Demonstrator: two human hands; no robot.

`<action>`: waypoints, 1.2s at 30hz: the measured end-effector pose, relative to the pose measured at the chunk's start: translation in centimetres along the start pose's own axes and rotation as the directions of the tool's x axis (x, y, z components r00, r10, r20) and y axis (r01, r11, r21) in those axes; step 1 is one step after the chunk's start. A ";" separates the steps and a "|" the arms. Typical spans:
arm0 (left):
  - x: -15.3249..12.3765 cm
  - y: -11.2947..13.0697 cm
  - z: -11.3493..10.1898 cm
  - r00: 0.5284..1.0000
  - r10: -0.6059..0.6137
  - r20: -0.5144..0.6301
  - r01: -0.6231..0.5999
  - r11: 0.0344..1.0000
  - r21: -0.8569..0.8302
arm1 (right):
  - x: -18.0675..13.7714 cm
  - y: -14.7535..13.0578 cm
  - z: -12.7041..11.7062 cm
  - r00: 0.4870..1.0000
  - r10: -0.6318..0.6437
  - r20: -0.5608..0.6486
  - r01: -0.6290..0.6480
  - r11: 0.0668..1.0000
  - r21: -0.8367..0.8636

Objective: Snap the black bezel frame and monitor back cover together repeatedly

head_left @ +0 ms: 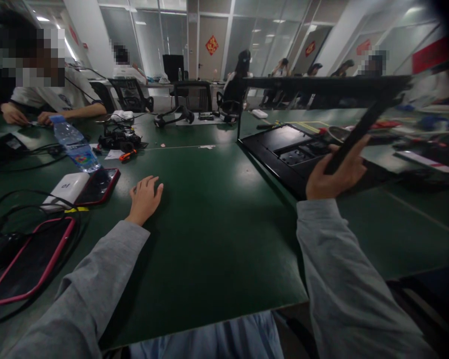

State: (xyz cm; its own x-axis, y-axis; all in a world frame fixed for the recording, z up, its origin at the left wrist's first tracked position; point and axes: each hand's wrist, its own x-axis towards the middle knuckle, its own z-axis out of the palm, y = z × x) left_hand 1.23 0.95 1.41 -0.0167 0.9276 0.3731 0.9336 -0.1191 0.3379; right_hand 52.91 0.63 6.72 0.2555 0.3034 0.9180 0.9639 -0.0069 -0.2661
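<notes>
On the green table (209,224) my left hand (145,198) rests with its fingers apart, holding nothing. My right hand (331,177) is closed around one side of a thin black rectangular frame (364,117), which stands tilted up off the table. Beneath and behind that frame lies a flat black panel (264,144) with recessed parts in its middle. My right fingers and the frame's bar hide some of the panel. Left of my left hand are a phone in a red case (99,186) and a white box-shaped device (66,188).
A tilted water bottle (77,144) stands at the left, near black gear (121,137) and an orange tool (128,155). A pink-edged phone (32,262) lies among black cables. A black headset (174,117) sits farther back. A co-worker (60,97) sits across at left.
</notes>
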 end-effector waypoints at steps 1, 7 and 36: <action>0.0 0.1 0.0 1.000 -0.005 -0.004 0.005 1.000 0.000 | -0.2 -1.0 0.2 0.998 -0.070 -0.004 0.070 0.998 0.000; 0.0 0.0 0.2 0.999 -0.030 -0.023 0.030 1.000 -0.006 | -1.2 -5.6 0.2 0.974 -0.226 0.011 0.222 0.965 0.136; 2.2 -3.9 1.0 0.951 -0.308 -0.023 0.264 0.849 -0.458 | -5.4 -1.7 5.9 0.624 0.319 0.713 -0.525 0.848 0.080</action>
State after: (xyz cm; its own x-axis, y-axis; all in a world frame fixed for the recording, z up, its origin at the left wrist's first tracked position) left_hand -2.08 3.85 0.08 -0.3118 0.9109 0.2705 0.6240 -0.0184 0.7812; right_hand 49.42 4.57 0.46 0.4139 0.8668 0.2782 0.6769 -0.0886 -0.7307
